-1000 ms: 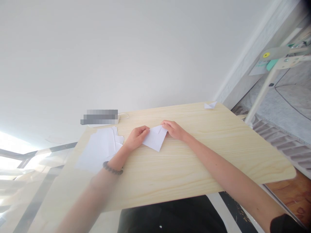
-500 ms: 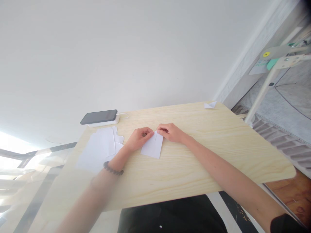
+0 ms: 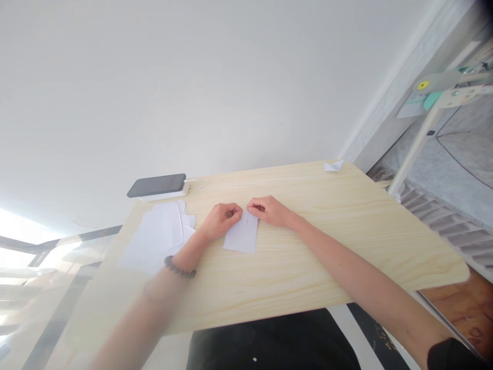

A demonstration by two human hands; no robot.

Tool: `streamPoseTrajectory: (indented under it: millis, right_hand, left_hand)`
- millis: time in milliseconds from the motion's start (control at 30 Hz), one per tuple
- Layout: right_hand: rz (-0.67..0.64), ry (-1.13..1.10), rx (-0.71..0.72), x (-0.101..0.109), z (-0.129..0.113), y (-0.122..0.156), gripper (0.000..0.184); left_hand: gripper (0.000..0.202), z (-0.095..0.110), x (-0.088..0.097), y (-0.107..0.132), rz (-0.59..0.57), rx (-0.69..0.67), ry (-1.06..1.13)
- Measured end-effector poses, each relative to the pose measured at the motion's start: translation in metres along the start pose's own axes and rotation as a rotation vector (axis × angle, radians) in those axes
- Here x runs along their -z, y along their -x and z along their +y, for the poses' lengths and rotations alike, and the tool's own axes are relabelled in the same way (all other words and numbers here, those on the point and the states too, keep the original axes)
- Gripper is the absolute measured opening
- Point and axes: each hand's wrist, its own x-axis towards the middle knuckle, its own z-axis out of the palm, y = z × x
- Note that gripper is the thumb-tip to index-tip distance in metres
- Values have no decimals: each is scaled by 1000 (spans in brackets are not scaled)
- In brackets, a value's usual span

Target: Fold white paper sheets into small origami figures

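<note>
On the table (image 3: 292,277), around its middle and well in from the near edge, there was a small paper (image 3: 242,239). The left hand (image 3: 221,220) was nearly closed, with thumb and forefinger pinched at the paper's upper left side. The right hand (image 3: 271,211) was closed in the same manner at the upper right side; its other fingers were curled in. Short crease lines showed near the top, so I judge that the folding of this piece was begun but not finished; how many folds it had, I cannot tell.

Near the far right corner stood one folded piece (image 3: 334,166), which seemed to be already done. Toward the left edge lay a pile of white sheets (image 3: 156,231), apparently flat and unfolded. Behind it, at the far left corner, a phone (image 3: 157,185) rested on a white block (image 3: 164,197).
</note>
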Motion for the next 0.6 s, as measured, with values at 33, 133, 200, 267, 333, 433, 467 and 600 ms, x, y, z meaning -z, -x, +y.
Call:
streamPoseTrajectory:
  millis: [33, 133, 200, 267, 333, 433, 467, 600]
  right_hand:
    - [3, -2, -5, 0, 0, 0, 21]
    - [30, -4, -10, 1, 0, 0, 22]
    - [44, -3, -9, 2, 0, -1, 22]
    - [42, -6, -11, 3, 1, -1, 22]
    - [50, -15, -27, 5, 2, -2, 22]
    - [99, -28, -62, 6, 5, -3, 23]
    - [115, -31, -68, 6, 6, -3, 23]
    - [160, -18, -72, 5, 8, -5, 24]
  left_hand:
    - [27, 0, 0, 0, -1, -3, -5]
    - [26, -1, 0, 0, -11, -14, -20]
    - [26, 0, -1, 0, -16, -17, -26]
    - [25, 0, -1, 0, -10, -14, -27]
    - [25, 1, -1, 0, -3, -10, -29]
    - [25, 2, 0, 0, -13, -12, -33]
    - [25, 3, 0, 0, -18, -14, -34]
    - [25, 2, 1, 1, -26, -35, -49]
